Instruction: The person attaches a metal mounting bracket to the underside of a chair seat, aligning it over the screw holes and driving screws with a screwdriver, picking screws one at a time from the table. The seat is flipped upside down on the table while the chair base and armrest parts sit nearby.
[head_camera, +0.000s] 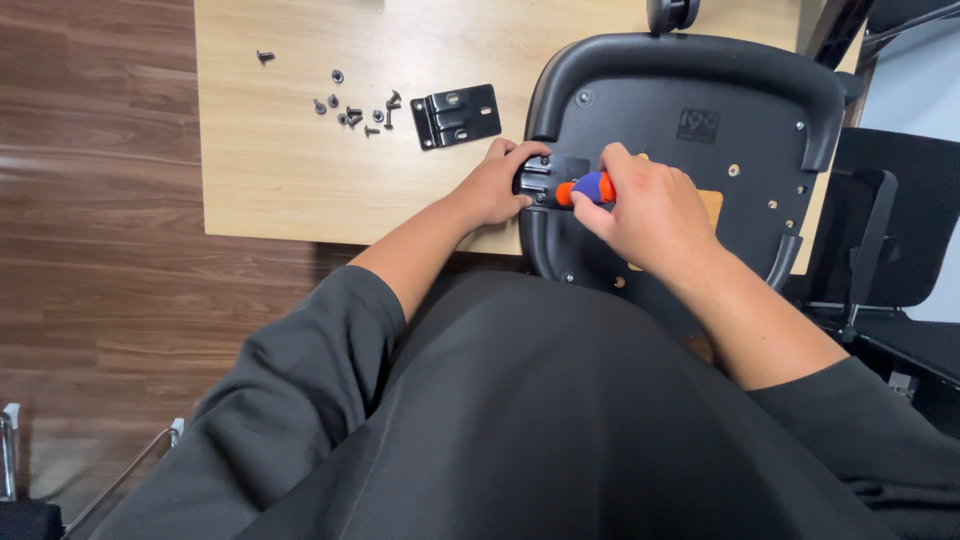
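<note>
A black upturned chair seat (690, 100) lies on the light wooden table (300, 180). My left hand (497, 184) presses a small black metal bracket (540, 178) against the seat's left rim. My right hand (650, 205) grips a screwdriver with an orange and purple handle (585, 188), whose tip points at the bracket. The screwdriver's shaft is mostly hidden by my fingers.
A second black bracket plate (457, 115) lies on the table left of the seat. Several loose dark screws (355, 110) are scattered further left, with one apart (265, 56). Another black chair part (880, 230) stands at the right. Dark wooden floor (100, 250) lies beyond the table's left edge.
</note>
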